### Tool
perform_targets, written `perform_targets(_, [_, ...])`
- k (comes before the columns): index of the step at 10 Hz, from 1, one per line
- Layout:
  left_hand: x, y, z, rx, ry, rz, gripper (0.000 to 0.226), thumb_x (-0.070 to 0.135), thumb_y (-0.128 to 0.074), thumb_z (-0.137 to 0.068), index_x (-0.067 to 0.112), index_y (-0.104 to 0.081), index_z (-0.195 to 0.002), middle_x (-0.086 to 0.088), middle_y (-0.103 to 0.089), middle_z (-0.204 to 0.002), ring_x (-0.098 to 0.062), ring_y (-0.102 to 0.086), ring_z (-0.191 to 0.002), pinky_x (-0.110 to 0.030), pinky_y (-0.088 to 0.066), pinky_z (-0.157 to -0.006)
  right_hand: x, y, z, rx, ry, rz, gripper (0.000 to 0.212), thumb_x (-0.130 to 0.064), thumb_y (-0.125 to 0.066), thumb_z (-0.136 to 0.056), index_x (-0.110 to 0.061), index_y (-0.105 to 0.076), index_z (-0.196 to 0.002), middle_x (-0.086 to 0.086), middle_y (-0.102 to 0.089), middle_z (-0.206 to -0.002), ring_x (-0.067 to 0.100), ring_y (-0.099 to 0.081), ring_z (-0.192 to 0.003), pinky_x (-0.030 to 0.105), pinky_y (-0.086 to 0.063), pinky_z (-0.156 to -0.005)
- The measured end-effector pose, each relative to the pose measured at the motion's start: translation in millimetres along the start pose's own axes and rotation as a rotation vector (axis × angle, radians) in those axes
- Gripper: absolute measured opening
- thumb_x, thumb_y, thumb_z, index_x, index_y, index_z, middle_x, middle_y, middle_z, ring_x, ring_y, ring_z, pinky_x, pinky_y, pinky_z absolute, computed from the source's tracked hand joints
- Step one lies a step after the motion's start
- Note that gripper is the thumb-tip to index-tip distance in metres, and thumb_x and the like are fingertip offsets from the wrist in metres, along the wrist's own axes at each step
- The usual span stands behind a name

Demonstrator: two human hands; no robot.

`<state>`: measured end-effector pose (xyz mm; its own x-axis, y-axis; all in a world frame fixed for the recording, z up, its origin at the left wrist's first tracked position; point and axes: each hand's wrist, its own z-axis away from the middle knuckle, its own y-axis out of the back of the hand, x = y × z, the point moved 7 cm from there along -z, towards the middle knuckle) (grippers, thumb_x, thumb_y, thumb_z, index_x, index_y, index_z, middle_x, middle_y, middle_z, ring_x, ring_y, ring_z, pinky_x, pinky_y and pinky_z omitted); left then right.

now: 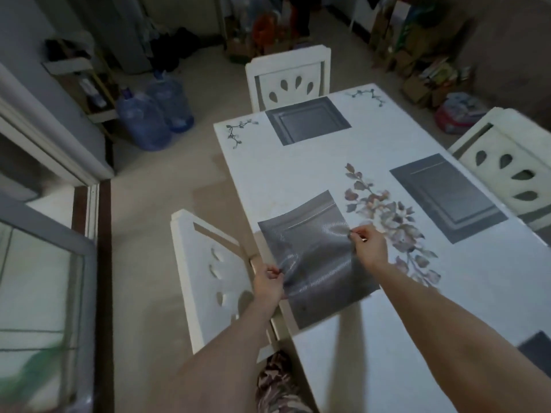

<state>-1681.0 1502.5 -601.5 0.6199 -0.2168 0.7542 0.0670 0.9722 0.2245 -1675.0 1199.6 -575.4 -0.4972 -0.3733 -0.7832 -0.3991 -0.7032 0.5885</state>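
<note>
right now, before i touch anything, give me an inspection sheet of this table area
surface: white rectangular table with flower prints
job's things: grey woven rectangular placemat, far part on the table, near-left part raised and rippled
clutter: far grey placemat and right grey placemat lie flat; corner of another dark mat at the picture's right edge
grippers: left hand pinches the rippled mat's left edge; right hand pinches its right edge
cables: nothing seen
surroundings: three white chairs at the table; two blue water jugs on the floor
</note>
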Motion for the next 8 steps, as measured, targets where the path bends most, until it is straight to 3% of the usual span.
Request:
perform_targets(1, [-11.6,-4.5,-10.3,0.022,0.039,-0.043,0.024,0.001,-0.062,-0.086,0.020,-0.052,-0.076,-0.004,-0.058,-0.079,-0.029,-0.061,-0.079,-0.048,-0.059,-0.067,6.8,-12.1,-10.6,-0.040,-0.010,0.003,0.005,-0.013,-0.065,-0.087,-0.018,-0.066,-0.088,0.006,-0.070,-0.089,0.025,-0.065,-0.086,0.041,-0.053,-0.085])
perform_targets(3, [-66.3,-7.0,-69.9,0.038,0.075,-0.180,0.015,0.030,-0.068,-0.072,0.043,-0.060,-0.074,0.011,-0.064,-0.069,-0.024,-0.066,-0.075,-0.050,-0.059,-0.066,14.8,-26.4,-22.9,-0.080,-0.067,0.023,0.007,-0.017,-0.063,-0.089,-0.013,-0.067,-0.094,0.005,-0.069,-0.094,0.021,-0.062,-0.089,0.036,-0.048,-0.088])
perform_targets(4, [-64.6,-9.5,-67.3,0.015,0.073,-0.210,0.014,0.034,-0.066,-0.069,0.043,-0.059,-0.076,0.011,-0.066,-0.070,-0.022,-0.067,-0.074,-0.048,-0.059,-0.067,24.7,-29.2,-22.8,-0.107,-0.112,0.036,0.006,-0.018,-0.063,-0.090,-0.016,-0.066,-0.094,0.002,-0.068,-0.094,0.020,-0.061,-0.089,0.036,-0.049,-0.089])
perform_targets(6, [-42.3,-10.1,-43.5,0.006,0.075,-0.217,0.011,0.020,-0.071,-0.077,0.023,-0.061,-0.076,0.005,-0.065,-0.072,-0.023,-0.063,-0.065,-0.048,-0.058,-0.073,39.3,-30.3,-19.1,-0.112,-0.164,-0.029,0.006,-0.018,-0.064,-0.089,-0.015,-0.067,-0.094,0.000,-0.066,-0.090,0.018,-0.061,-0.086,0.033,-0.049,-0.085])
perform_targets(8, [-39.3,3.1,-49.8,0.087,0.047,-0.336,0.017,0.033,-0.071,-0.079,0.027,-0.055,-0.076,0.013,-0.062,-0.076,-0.020,-0.065,-0.074,-0.030,-0.054,-0.078,41.8,-30.2,-19.9,-0.079,-0.156,0.011,0.014,-0.026,-0.067,-0.087,-0.018,-0.073,-0.096,0.003,-0.070,-0.103,0.021,-0.065,-0.096,0.032,-0.048,-0.090])
